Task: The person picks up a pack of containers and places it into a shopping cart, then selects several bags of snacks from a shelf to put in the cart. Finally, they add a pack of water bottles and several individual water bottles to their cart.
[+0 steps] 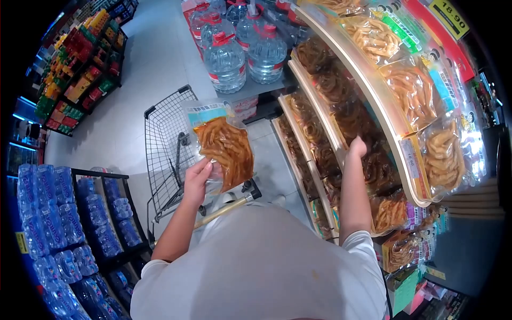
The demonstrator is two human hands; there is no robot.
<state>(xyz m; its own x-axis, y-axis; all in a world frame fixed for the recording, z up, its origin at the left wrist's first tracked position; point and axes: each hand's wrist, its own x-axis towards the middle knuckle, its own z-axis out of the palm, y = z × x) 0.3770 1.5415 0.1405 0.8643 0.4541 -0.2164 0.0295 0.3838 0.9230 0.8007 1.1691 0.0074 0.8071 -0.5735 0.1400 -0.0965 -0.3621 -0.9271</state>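
My left hand [198, 175] grips the lower left edge of a clear plastic bag of brown chicken feet [226, 149] with a light-blue header. The bag hangs over the shopping cart [169, 125], in front of my chest. My right hand [358, 148] reaches into a middle tier of the shelf on the right, among dark bags of chicken feet [349, 121]. Its fingers are turned away and hidden, so whether they hold a bag cannot be seen.
The shelf's pale curved edge [392, 128] juts out above my right forearm, with paler bags [405, 85] on top. Large water jugs [224, 61] stand ahead. Blue bottle packs [50, 213] fill a rack at left. The cart's handle [224, 209] is against my front.
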